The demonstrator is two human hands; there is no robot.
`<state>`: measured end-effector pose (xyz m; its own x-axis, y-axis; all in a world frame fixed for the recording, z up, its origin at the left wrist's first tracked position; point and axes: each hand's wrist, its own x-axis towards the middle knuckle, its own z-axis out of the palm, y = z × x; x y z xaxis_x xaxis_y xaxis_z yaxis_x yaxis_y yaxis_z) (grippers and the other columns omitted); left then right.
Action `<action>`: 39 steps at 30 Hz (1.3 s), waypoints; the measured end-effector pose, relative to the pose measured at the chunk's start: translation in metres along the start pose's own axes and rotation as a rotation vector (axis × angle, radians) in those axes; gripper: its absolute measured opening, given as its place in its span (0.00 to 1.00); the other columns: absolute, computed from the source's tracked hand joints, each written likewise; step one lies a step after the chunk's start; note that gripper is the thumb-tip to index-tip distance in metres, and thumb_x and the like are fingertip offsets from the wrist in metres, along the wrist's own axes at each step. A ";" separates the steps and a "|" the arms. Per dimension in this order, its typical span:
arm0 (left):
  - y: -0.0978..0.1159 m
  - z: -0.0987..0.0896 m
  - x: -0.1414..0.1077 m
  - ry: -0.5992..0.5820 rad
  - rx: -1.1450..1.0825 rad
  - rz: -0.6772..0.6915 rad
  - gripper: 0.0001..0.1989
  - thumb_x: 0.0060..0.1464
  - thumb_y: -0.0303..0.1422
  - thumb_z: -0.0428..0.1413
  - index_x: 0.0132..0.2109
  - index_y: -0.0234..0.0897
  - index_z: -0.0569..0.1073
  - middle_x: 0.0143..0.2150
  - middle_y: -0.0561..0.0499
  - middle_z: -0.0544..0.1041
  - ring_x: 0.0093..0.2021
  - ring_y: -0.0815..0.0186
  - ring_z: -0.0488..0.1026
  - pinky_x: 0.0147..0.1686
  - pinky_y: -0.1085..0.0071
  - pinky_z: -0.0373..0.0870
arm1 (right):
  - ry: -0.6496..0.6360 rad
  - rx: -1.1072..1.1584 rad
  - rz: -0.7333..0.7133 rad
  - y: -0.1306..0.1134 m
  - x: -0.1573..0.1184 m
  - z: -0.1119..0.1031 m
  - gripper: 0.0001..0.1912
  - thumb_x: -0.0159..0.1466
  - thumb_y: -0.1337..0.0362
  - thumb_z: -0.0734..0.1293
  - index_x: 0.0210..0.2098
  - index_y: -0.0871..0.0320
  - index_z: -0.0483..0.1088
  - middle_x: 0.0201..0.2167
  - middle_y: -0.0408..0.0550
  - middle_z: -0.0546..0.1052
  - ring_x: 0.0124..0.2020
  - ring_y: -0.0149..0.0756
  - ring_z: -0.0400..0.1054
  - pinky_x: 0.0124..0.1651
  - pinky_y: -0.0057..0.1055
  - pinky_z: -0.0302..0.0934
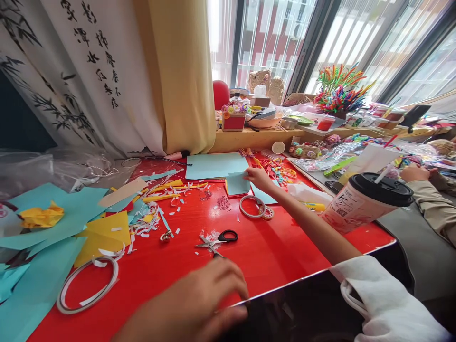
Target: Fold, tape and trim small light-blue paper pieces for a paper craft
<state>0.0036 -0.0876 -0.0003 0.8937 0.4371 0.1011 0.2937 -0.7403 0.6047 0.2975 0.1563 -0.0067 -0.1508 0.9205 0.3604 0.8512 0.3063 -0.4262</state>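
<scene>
At the right edge of a stack of small blue paper (238, 183), the fingertips of my right hand (260, 178) pinch the top sheet. The stack has red and yellow layers beneath. My left hand (199, 294) is at the table's front edge, slightly blurred, its fingers curved and apart from the thumb, with nothing visible in it. Just beyond it lie black-handled scissors (215, 242), spread apart on the red tabletop, one handle partly hidden by that hand. A roll of tape (252, 207) rests in front of the stack, touching a smaller pink-and-white roll (268, 213).
Blue sheets (60, 270), a yellow sheet (107, 235), paper scraps and a large tape roll (87, 285) cover the left. A lidded drink cup (366, 202) stands at the right corner. Another person's hands (416, 172) work beyond it. Craft supplies crowd the windowsill.
</scene>
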 end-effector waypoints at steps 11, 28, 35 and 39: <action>-0.064 -0.068 0.076 0.236 0.511 -0.510 0.15 0.55 0.38 0.46 0.43 0.32 0.69 0.48 0.37 0.68 0.52 0.50 0.61 0.47 0.55 0.60 | 0.293 0.237 0.015 -0.047 -0.013 0.000 0.18 0.64 0.62 0.54 0.42 0.63 0.71 0.44 0.56 0.72 0.45 0.41 0.65 0.47 0.34 0.57; -0.102 -0.057 0.055 1.165 -0.584 -0.472 0.20 0.49 0.41 0.55 0.48 0.38 0.72 0.49 0.48 0.73 0.52 0.60 0.66 0.52 0.65 0.61 | -0.236 1.229 0.197 -0.147 -0.080 0.040 0.14 0.55 0.54 0.64 0.29 0.61 0.68 0.24 0.44 0.70 0.26 0.31 0.67 0.33 0.30 0.65; -0.076 -0.059 0.060 0.808 -0.589 -0.297 0.17 0.57 0.38 0.45 0.51 0.41 0.70 0.56 0.51 0.66 0.58 0.64 0.59 0.57 0.67 0.54 | -0.015 0.933 0.084 -0.147 -0.090 0.042 0.13 0.60 0.57 0.58 0.31 0.58 0.68 0.25 0.44 0.69 0.27 0.31 0.64 0.33 0.27 0.62; -0.081 -0.058 0.061 0.829 -0.446 -0.313 0.12 0.54 0.37 0.50 0.42 0.42 0.74 0.54 0.50 0.66 0.57 0.62 0.59 0.52 0.68 0.60 | -0.036 0.880 0.077 -0.148 -0.093 0.045 0.11 0.60 0.62 0.56 0.29 0.59 0.67 0.23 0.43 0.68 0.25 0.29 0.61 0.31 0.26 0.59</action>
<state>0.0145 0.0291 0.0025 0.2280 0.9250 0.3040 0.1690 -0.3451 0.9232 0.1627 0.0363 -0.0142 -0.1373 0.9487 0.2847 0.1662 0.3054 -0.9376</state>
